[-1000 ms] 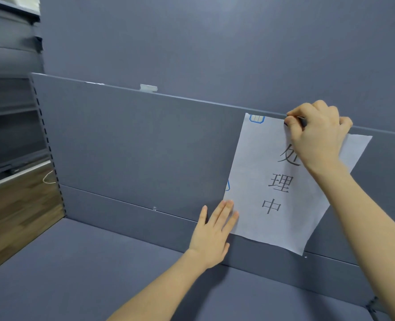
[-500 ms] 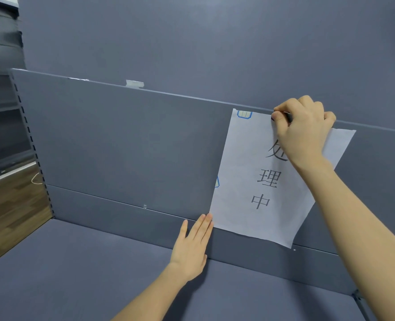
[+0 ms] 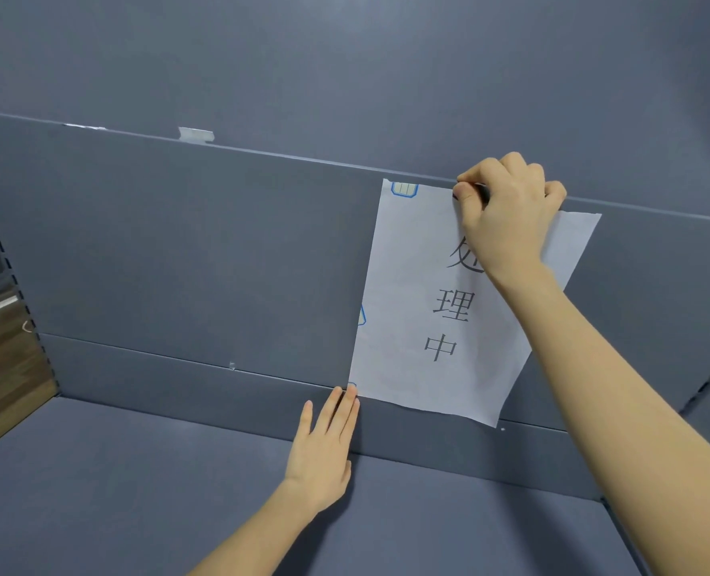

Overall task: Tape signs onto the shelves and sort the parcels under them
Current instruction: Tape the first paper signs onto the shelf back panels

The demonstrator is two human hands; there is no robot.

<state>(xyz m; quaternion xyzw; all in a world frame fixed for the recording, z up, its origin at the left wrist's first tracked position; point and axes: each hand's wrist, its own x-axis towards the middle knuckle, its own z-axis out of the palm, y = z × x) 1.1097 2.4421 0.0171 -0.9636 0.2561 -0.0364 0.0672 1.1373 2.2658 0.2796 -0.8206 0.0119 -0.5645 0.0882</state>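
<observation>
A white paper sign with three black characters lies tilted against the grey back panel of the shelf. Blue-edged tape pieces sit at its top left, its left edge and its bottom-left corner. My left hand lies flat on the panel, its straight fingertips touching the bottom-left corner of the sign. My right hand is curled at the sign's top edge and pinches a small dark object between thumb and forefinger. The hand covers part of the top character.
The grey shelf board stretches below the panel. A perforated upright stands at the left, with wood-pattern flooring beyond it. A small white tag sits on the panel's top edge. A grey wall rises behind.
My left hand has slid down off the sign's lower left part to its bottom-left corner. The right hand stays at the top edge. The view has shifted slightly.
</observation>
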